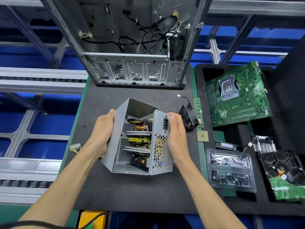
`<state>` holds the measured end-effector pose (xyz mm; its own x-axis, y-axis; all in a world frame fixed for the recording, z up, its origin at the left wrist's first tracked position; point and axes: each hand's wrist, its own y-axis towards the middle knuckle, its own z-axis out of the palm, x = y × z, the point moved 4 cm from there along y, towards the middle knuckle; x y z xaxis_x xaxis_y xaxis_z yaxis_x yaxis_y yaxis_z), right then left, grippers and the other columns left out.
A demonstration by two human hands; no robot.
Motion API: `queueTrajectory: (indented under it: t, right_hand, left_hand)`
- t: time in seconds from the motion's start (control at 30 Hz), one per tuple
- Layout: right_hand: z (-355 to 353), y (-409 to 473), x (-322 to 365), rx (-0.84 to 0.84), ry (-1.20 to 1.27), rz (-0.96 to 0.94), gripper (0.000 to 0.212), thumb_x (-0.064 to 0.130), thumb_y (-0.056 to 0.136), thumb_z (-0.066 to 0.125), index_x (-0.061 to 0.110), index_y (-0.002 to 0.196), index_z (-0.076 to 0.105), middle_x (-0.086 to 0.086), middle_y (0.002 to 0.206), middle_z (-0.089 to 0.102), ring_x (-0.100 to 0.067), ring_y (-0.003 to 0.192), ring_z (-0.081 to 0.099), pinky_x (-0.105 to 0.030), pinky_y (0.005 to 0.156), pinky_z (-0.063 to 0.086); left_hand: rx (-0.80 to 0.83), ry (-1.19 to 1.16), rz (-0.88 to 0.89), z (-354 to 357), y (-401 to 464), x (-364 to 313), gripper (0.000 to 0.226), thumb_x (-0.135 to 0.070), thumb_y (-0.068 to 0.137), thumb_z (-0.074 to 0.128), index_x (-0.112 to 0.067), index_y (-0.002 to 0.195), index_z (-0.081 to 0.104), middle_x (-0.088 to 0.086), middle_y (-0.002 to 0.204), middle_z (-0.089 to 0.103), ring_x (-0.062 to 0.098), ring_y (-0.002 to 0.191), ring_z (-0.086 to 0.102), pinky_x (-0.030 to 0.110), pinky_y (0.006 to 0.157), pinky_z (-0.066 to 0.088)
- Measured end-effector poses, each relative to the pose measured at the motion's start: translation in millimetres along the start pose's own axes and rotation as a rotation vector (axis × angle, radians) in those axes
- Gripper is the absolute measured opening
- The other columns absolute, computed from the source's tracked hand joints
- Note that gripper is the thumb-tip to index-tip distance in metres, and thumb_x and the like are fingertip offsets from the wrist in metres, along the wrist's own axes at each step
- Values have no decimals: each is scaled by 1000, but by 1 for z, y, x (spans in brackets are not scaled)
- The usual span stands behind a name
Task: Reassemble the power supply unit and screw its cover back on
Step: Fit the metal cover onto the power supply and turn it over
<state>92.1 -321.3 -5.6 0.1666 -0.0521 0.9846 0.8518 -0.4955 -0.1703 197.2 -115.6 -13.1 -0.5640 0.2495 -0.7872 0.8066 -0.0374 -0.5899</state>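
Both hands [102, 131] [177, 134] clamped on the PSU [137, 139], cover [115, 128] only half seated, insides showing, screws [229, 179] all left to do.

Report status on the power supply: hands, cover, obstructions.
Left hand and right hand grip the grey metal power supply unit by its sides. Cover not closed, internals exposed. Nothing obstructing.

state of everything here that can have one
power supply: cover not closed, insides showing
left hand: grips the cover's left side
right hand: grips the socket side
computer case: side open, cables loose
screw tray: open, screws inside
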Motion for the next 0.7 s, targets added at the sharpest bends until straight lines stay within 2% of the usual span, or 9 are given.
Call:
queueTrajectory:
  t: [0.1,0.17,0.27,0.37,0.47,0.6,0.7]
  right_hand:
    - [0,0,0,5,3,-4,25,25,113,35,19,106,59,26,87,62,10,81,58,-5,72,41]
    - [0,0,0,5,4,-4,25,25,113,35,19,106,59,21,90,62,10,81,58,-5,72,41]
    - [-1,1,-1,9,10,4,25,25,113,35,21,105,59,10,96,61,9,81,57,-5,71,41]
    - [-1,3,-3,9,13,14,25,26,113,35,22,105,59,8,97,61,8,81,57,-5,71,41]
    - [-1,4,-5,10,12,22,26,28,113,36,21,106,60,11,95,62,7,81,58,-6,71,42]
    - [-3,7,-9,-12,10,49,26,29,112,36,26,104,60,25,86,64,10,78,58,-4,68,41]
    - [-6,9,-14,-34,24,70,26,29,112,37,26,102,61,28,83,64,10,77,58,-4,67,42]
  left_hand:
    - [8,9,-15,-1,0,0,52,-48,105,38,-19,61,41,-6,41,38,9,28,34,21,34,26]
    - [-5,15,-15,-4,-1,-1,51,-48,104,38,-18,63,42,-6,41,39,10,28,35,21,37,26]
    - [-42,-10,-13,-10,-3,-2,50,-48,105,39,-18,64,41,-7,40,38,10,28,34,18,33,25]
    - [-80,-40,-2,-18,-6,-5,51,-47,105,40,-17,64,43,-6,40,41,10,27,36,16,31,27]
    - [-99,-19,19,-20,-9,-6,51,-47,105,39,-18,64,47,-7,41,45,8,29,40,21,39,30]
    - [-133,19,24,-16,-12,1,51,-48,104,40,-15,65,45,-5,43,45,14,37,41,28,53,31]
    - [-197,47,49,-10,-14,1,49,-52,103,40,-17,68,47,-6,43,48,15,43,47,31,56,35]
